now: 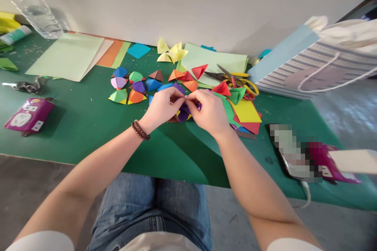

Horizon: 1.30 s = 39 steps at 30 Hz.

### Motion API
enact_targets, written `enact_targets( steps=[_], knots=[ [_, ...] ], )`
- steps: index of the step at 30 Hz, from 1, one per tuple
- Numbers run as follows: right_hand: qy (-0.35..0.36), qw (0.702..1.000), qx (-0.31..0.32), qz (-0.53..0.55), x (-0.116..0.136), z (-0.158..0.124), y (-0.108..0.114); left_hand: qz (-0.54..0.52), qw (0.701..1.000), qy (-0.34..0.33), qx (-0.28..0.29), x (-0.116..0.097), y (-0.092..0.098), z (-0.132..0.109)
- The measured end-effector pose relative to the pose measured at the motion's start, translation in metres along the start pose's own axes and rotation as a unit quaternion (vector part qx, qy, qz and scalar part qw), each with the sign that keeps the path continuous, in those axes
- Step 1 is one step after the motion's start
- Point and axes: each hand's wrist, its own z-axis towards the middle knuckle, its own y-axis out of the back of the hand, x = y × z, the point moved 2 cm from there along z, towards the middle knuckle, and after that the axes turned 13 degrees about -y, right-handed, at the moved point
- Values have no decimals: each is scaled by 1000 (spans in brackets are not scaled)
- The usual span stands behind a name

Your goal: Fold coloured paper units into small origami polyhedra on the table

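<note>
My left hand [165,104] and my right hand [207,110] meet over the green table, thumbs and forefingers pinched together. Between and just below the fingertips shows a folded purple paper piece [184,113] with yellow edges; the fingers hide much of it. Several small folded paper pieces lie left of and behind my hands, among them a green one [119,96], an orange one [136,96] and a lilac one [118,82]. Red folded paper [200,71] and green folded paper [236,95] lie beyond my right hand. A beaded bracelet circles my left wrist.
Scissors [232,78] with yellow handles lie behind a yellow paper stack [247,110]. A striped paper bag [312,62] stands at right, near a phone [291,151] with a cable. At left are a purple packet [29,114], keys [28,85], paper sheets [66,55] and a bottle [39,13].
</note>
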Motion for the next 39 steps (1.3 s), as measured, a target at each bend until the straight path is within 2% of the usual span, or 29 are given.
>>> enact_targets(
  steps=[10,12,16,18,22,26,29,34,36,39],
  knots=[
    [18,999,-2,-36,5,-1,-2,-4,999,24,-27,6,-5,-2],
    [-8,1000,6,-6,3,0,-2,1,999,25,-38,6,-6,-2],
    [-119,987,54,89,-4,2,1,46,998,8,-49,-1,-4,-2],
    [-151,981,60,105,-5,2,2,64,997,-5,-46,-4,-4,-3],
    [-129,989,27,62,-4,1,3,56,998,-18,-18,-6,-5,-2],
    [-87,996,-3,8,0,-1,1,102,995,-11,21,-4,-5,-2],
    [-56,998,-16,-39,4,-2,-1,120,992,-11,19,-5,-5,-3],
    [-16,999,-22,-40,7,-3,1,54,998,3,27,-3,-3,-1],
    [-22,999,-15,-23,7,-2,1,31,999,20,32,-1,-3,0],
    [-82,996,8,33,4,0,2,25,999,18,19,-1,-3,0]
  ],
)
